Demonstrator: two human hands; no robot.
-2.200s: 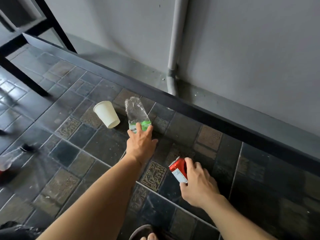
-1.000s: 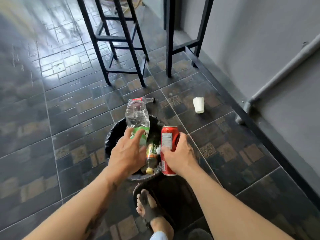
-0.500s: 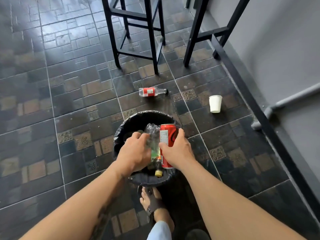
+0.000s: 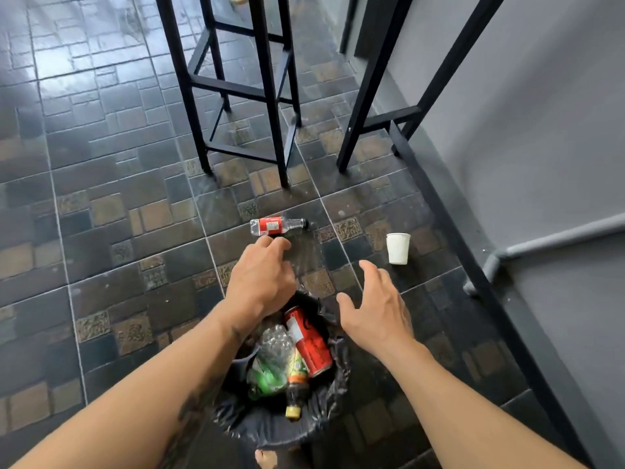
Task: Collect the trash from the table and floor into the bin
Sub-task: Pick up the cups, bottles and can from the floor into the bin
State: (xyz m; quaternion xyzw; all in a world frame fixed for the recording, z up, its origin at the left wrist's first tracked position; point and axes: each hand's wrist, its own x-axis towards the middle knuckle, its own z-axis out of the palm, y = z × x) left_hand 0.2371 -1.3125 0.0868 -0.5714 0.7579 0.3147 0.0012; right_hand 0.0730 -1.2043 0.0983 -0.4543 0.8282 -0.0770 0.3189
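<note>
Nearest the camera, between the two forearms, stands the bin (image 4: 236, 424) with its black liner, and it already holds a red can (image 4: 309, 343), a crushed clear bottle (image 4: 275, 346) with a green label, and a brown bottle (image 4: 296, 390) with a yellow cap. Above its far rim both hands are empty. The left hand (image 4: 260, 279) reaches forward with its fingers (image 4: 270, 243) loosely bent and close together, tips just short of the small bottle with a red label (image 4: 275, 226) lying on its side on the floor. The right hand (image 4: 375, 309) hangs beside it, fingers spread and relaxed, pointing towards the white paper cup (image 4: 398, 248), which stands mouth-down on the tiles, well apart from the bottle and near the wall.

The step in hand looks like a double pick-up. A lying bottle rolls easily, so the left hand would do best to come down over its middle, on the label, and wrap it instead of nudging the neck. The cup is light and will crush or skid; a gentle grip round its wall, thumb against fingers, should lift it cleanly. Beyond these stand the black legs of a stool (image 4: 236, 96) and a counter frame (image 4: 389, 96), clear of both reaches.
</note>
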